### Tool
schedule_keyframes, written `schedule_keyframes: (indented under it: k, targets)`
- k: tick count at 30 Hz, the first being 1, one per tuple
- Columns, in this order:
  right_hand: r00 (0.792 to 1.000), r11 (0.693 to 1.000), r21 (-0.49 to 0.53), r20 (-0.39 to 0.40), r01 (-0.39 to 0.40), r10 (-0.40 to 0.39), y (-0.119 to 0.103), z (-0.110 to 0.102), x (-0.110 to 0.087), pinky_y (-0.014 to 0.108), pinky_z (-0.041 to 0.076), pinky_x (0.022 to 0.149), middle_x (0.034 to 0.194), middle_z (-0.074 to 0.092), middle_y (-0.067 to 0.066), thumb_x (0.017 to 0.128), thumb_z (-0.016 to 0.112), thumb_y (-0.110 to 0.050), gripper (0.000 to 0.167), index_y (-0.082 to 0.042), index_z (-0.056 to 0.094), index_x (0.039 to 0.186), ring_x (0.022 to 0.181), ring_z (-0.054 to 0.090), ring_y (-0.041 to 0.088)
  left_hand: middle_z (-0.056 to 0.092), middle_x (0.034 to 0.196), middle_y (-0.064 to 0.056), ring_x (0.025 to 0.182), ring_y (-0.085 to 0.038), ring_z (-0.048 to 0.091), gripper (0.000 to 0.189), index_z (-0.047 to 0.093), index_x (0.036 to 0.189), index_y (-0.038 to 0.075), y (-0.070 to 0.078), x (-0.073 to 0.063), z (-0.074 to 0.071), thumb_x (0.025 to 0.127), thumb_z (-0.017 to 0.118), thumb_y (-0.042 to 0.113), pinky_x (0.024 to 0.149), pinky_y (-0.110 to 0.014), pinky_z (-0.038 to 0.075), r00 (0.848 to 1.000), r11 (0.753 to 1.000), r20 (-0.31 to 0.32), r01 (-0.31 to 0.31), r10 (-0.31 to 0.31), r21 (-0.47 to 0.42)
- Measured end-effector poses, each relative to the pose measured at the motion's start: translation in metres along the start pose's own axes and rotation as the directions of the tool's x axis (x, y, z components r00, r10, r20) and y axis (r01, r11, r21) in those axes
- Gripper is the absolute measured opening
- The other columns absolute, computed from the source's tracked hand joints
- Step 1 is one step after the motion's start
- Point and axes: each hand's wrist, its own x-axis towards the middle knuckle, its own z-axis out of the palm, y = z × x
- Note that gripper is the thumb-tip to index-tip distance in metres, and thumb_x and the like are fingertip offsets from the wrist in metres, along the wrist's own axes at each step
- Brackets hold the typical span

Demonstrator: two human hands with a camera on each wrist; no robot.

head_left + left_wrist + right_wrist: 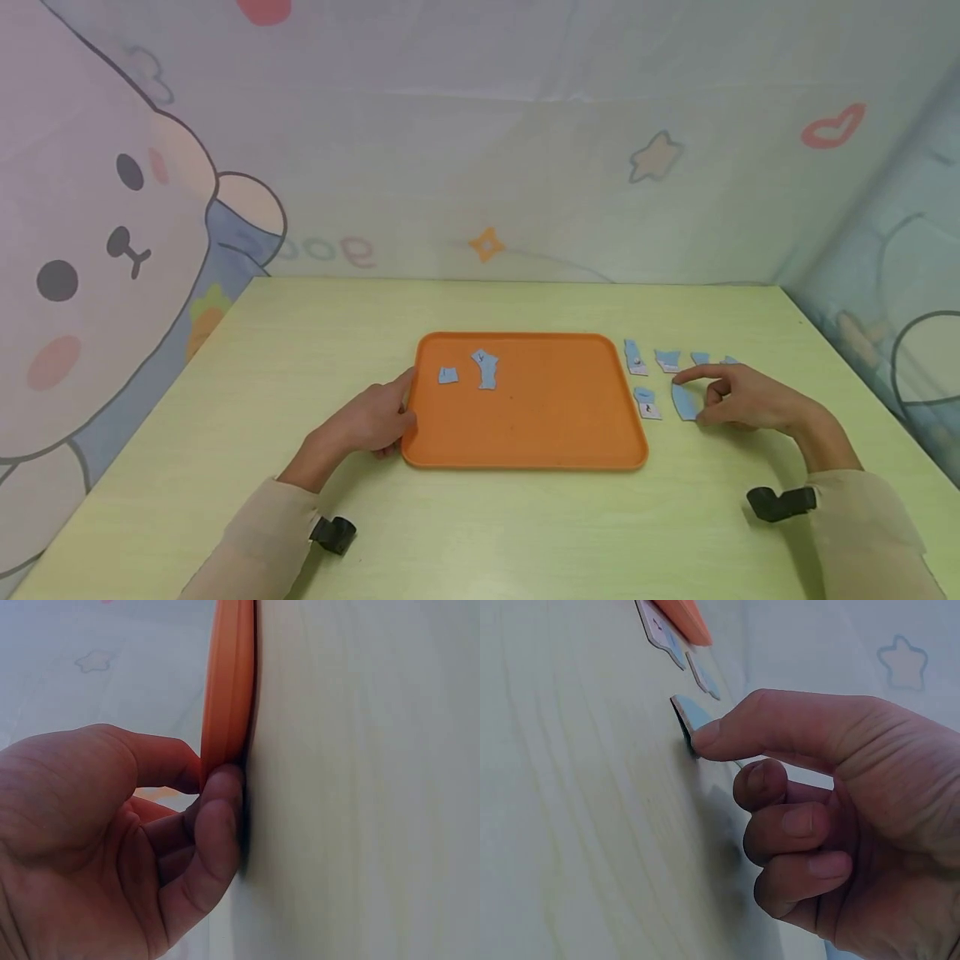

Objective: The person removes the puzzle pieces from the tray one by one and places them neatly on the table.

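Note:
At the left edge of an orange tray (525,425), my left hand (372,417) grips the rim, thumb on one side and curled fingers low against the other; the left wrist view shows this hold on the tray's wall (229,682). To the right of the tray, my right hand (753,400) pinches a light blue puzzle piece (683,403) with one curved edge, index finger at its far end and thumb at its near end. In the right wrist view the thumb (707,737) covers part of this piece (690,710), and the other fingers are curled.
Inside the tray lie a small blue piece (447,376) and a larger irregular one (486,371). Several loose pieces, such as one with a pink end (634,358) and another (647,403), lie between the tray and my right hand. A printed cloth (450,167) hangs behind the table.

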Motion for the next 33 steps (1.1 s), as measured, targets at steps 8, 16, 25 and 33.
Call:
schedule_keyframes:
  k: [8, 16, 25, 33]
  targets:
    - [1.0, 1.0, 0.022, -0.013, 0.006, -0.006, -0.006, -0.003, -0.003, 0.024, 0.035, 0.049, 0.078, 0.055, 0.002, 0.088, 0.081, -0.015, 0.075, -0.004, 0.049, 0.154, 0.055, 0.04, 0.007, 0.055, 0.058, -0.001, 0.047, -0.015, 0.053, 0.076, 0.017, 0.168, 0.0, 0.001, -0.001, 0.0, 0.098, 0.046, 0.005, 0.049, -0.028, 0.048, 1.0, 1.0, -0.004, 0.006, -0.006, 0.002]
    - [0.994, 0.996, -0.048, -0.077, 0.07, -0.073, -0.027, 0.003, 0.003, 0.025, 0.037, 0.052, 0.081, 0.051, 0.001, 0.09, 0.081, -0.02, 0.065, -0.007, 0.056, 0.149, 0.057, 0.04, 0.007, 0.055, 0.058, -0.001, 0.047, -0.015, 0.053, 0.076, 0.018, 0.168, 0.001, 0.0, 0.001, 0.0, 0.097, 0.045, 0.005, 0.049, -0.028, 0.048, 1.0, 1.0, -0.006, 0.009, -0.009, 0.003]
    - [0.984, 0.988, -0.071, -0.105, 0.134, -0.141, -0.055, 0.016, 0.013, 0.026, 0.039, 0.057, 0.08, 0.052, 0.002, 0.09, 0.084, -0.022, 0.061, -0.006, 0.062, 0.144, 0.064, 0.046, 0.009, 0.055, 0.058, -0.001, 0.047, -0.014, 0.053, 0.077, 0.017, 0.168, 0.0, 0.0, 0.0, 0.001, 0.097, 0.045, 0.005, 0.049, -0.028, 0.048, 1.0, 1.0, -0.006, 0.003, -0.003, 0.002]
    - [0.981, 0.985, -0.064, -0.095, 0.163, -0.169, -0.073, 0.027, 0.024, 0.027, 0.041, 0.06, 0.078, 0.053, 0.002, 0.09, 0.083, -0.022, 0.061, -0.002, 0.061, 0.144, 0.064, 0.048, 0.011, 0.057, 0.059, -0.002, 0.047, -0.015, 0.053, 0.076, 0.018, 0.168, 0.002, 0.002, -0.001, 0.0, 0.097, 0.046, 0.004, 0.048, -0.028, 0.047, 1.0, 1.0, -0.006, 0.013, -0.013, 0.002]
